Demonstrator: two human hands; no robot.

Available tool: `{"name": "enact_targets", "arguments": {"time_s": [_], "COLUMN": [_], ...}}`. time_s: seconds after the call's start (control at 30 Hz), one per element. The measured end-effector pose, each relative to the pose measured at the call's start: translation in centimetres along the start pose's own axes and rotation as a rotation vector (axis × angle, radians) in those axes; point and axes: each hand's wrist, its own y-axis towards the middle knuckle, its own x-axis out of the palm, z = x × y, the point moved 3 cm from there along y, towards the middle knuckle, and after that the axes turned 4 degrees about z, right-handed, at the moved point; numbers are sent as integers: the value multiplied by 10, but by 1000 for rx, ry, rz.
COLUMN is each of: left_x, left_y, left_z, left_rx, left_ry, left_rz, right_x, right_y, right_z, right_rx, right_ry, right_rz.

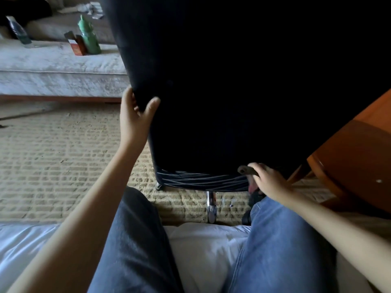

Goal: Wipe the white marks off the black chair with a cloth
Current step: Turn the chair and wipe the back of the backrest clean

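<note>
No text readable anywhere. Red-and-white box (76, 45) on sofa (53, 68): any print was too small and blurred to make out. Bottle (18, 30) label was dark and illegible. Scattered papers (91, 9) at far back were too blurred to read.

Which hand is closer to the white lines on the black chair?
The right hand holds a dark cloth beside the white lines; the left hand grips the black chair's edge higher up.
</note>
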Motion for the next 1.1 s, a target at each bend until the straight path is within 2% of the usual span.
{"name": "enact_targets", "arguments": {"time_s": [0.1, 0.23, 0.3, 0.47, 0.6, 0.67, 0.73, 0.87, 0.9, 1.0, 1.1], "left_x": [-2, -2, 0, 9, 16, 19, 19, 16, 15, 14, 15], "left_y": [-12, -15, -17, -31, -37, -40, -42, -43, -43, -40, -41], "left_z": [-24, -23, -22, -15, -15, -14, -12, -12, -13, -14, -14], "left_rx": [-92, -110, -104, -48, -1, 6, 0, -33, -47, -55, -63], "left_ry": [55, 97, 116, 171, 179, 188, 189, 131, 121, 106, 75], "left_rz": [-81, -81, -90, -170, -178, -173, -164, -196, -205, -227, -224], "right_x": [26, 96, 127, 159, 135, 122, 117, 146, 158, 177, 190], "right_y": [1, -10, -11, -2, 35, 44, 43, 28, 26, 26, 19], "right_z": [-42, -98, -131, -200, -213, -206, -199, -198, -197, -191, -187], "right_rx": [446, 1154, 1306, 1398, 1426, 1444, 1395, 1307, 1318, 1362, 1426], "right_ry": [343, 1109, 1295, 1493, 1739, 1754, 1713, 1298, 1256, 1185, 1267], "right_rz": [-37, -128, -153, -160, 22, 96, 87, -43, -58, -67, -171]}}
